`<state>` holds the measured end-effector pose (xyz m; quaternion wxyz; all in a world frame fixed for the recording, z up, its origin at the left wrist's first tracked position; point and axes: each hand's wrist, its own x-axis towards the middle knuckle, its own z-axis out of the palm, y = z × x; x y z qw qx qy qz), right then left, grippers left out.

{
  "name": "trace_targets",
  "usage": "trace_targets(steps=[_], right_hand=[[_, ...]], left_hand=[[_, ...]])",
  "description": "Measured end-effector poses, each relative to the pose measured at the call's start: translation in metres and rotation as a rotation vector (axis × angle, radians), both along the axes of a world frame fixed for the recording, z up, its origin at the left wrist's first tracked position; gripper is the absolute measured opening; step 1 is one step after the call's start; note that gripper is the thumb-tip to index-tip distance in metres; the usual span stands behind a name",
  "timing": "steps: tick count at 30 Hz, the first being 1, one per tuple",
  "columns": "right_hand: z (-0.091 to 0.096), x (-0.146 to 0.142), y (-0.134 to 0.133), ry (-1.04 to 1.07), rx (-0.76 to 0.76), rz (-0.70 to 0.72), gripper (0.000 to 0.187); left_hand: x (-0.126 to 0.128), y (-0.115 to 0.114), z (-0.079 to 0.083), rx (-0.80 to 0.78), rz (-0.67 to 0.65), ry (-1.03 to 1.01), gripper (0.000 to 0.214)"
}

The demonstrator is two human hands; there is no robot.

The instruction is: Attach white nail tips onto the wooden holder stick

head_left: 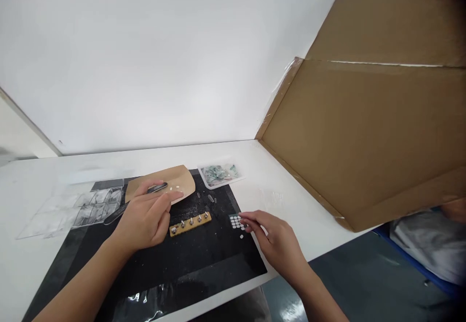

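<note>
Black tool (158, 187) half-hidden in left hand (145, 219)

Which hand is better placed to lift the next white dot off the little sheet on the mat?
Right, probably. The right hand has its fingertips at the dot sheet, while the left hand holds a dark tool over by the brown card.

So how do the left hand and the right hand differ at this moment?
The left hand is curled around a dark slim tool; the right hand holds nothing, fingers stretched out. The left hand sits at the edge of the tan paper, while the right hand's fingertips reach a small sheet of white dots. Both are over the black mat.
</note>
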<state>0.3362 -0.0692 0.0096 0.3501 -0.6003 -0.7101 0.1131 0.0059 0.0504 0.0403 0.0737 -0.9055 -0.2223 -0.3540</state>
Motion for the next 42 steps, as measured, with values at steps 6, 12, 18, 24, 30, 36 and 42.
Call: trace_targets(steps=[6, 12, 18, 24, 30, 36, 42], right_hand=[[-0.016, 0.015, -0.023, 0.001, -0.019, -0.054, 0.036], [-0.008, 0.015, -0.017, -0.140, -0.027, 0.081, 0.034], [0.001, 0.015, -0.001, -0.252, -0.085, 0.142, 0.025], [0.000, 0.022, -0.009, -0.330, -0.053, 0.173, 0.036], [-0.009, 0.021, -0.046, -0.455, 0.045, 0.284, 0.082], [-0.020, 0.028, -0.071, -0.489, 0.158, 0.346, 0.041], [-0.012, 0.022, -0.078, -0.351, 0.275, 0.371, 0.024]], left_hand=[[0.004, -0.002, 0.000, -0.103, 0.011, 0.038, 0.048], [0.004, 0.001, -0.003, -0.152, 0.035, 0.079, 0.044], [0.005, -0.001, 0.001, -0.126, 0.023, 0.069, 0.046], [0.007, -0.001, 0.000, -0.102, 0.005, 0.031, 0.046], [0.007, -0.002, -0.002, -0.106, 0.002, 0.024, 0.045], [0.008, -0.003, -0.004, -0.120, 0.000, 0.028, 0.044], [0.010, -0.002, -0.004, -0.118, -0.001, 0.028, 0.039]])
